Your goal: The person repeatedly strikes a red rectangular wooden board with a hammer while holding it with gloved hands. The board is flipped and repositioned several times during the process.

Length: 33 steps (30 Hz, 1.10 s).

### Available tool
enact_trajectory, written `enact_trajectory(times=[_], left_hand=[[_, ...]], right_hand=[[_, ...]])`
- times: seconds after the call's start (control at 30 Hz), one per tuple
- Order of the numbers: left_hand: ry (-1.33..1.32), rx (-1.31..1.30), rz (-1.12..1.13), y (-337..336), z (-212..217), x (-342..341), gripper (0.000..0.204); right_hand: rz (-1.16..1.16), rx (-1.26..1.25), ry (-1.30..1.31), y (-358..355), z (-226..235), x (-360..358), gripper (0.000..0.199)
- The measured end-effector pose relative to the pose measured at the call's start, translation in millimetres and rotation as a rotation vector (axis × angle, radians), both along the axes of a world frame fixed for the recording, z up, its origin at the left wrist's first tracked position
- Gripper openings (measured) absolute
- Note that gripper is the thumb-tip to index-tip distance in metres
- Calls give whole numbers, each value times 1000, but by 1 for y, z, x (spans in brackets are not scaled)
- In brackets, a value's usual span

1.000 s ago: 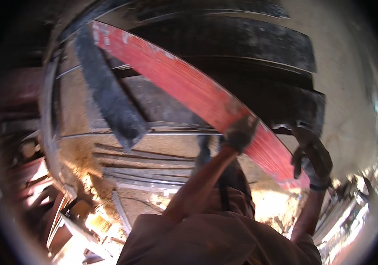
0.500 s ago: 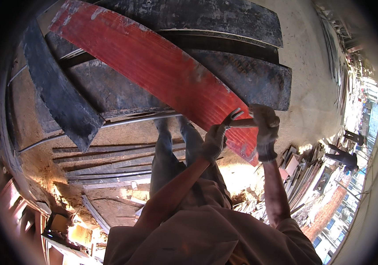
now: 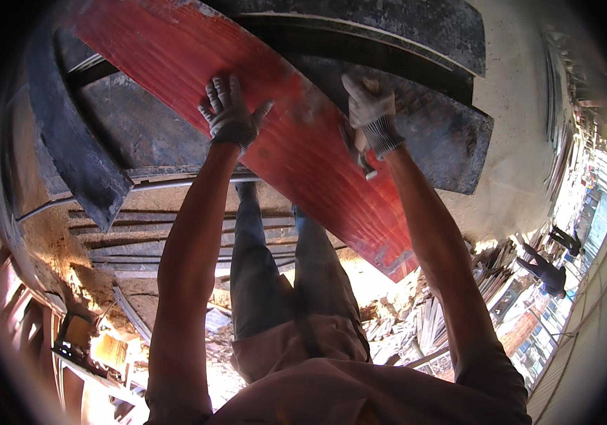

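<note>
A long red board [image 3: 293, 152], scuffed and pale at its edges, lies slantwise over several dark panels. My left hand [image 3: 230, 113], in a light work glove, rests on the red surface with its fingers spread. Farther right, my gloved right hand [image 3: 372, 106] is closed round a claw hammer [image 3: 360, 150]. The hammer's head points back toward me over the red board's right part; most of the handle is hidden by the hand. A dark panel [image 3: 434, 117] lies beneath and beyond that hand.
A narrow dark board [image 3: 69, 134] lies at the left, by a grey metal pipe [image 3: 161, 183]. Several long strips [image 3: 130, 241] lie on the ground near my legs. Scrap wood [image 3: 427, 322] is heaped at the right, where two people [image 3: 548, 275] stand farther off.
My hands have drawn apart and moved farther out. The left has left the hammer and lies spread on the red board; the right has carried the hammer away and turned it.
</note>
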<state>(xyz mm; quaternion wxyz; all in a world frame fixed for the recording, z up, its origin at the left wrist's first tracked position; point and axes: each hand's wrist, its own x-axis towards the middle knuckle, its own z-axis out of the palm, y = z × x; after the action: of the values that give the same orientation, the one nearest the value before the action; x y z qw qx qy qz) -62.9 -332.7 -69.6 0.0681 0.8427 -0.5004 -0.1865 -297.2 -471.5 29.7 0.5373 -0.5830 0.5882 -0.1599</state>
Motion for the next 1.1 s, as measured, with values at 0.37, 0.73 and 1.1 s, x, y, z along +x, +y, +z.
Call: enact_trajectory(times=[0.37,0.73,1.1], left_hand=[[-97,40,34,-6,-28,-10,124],[4,-80,-177,16,-20,37,117],[95,3,-119,19,10,37,104]], right_hand=[[229,45,0,159,143,-149,12],[353,168,-24,164,-36,38,12],[506,-79,66,165,15,62,25]])
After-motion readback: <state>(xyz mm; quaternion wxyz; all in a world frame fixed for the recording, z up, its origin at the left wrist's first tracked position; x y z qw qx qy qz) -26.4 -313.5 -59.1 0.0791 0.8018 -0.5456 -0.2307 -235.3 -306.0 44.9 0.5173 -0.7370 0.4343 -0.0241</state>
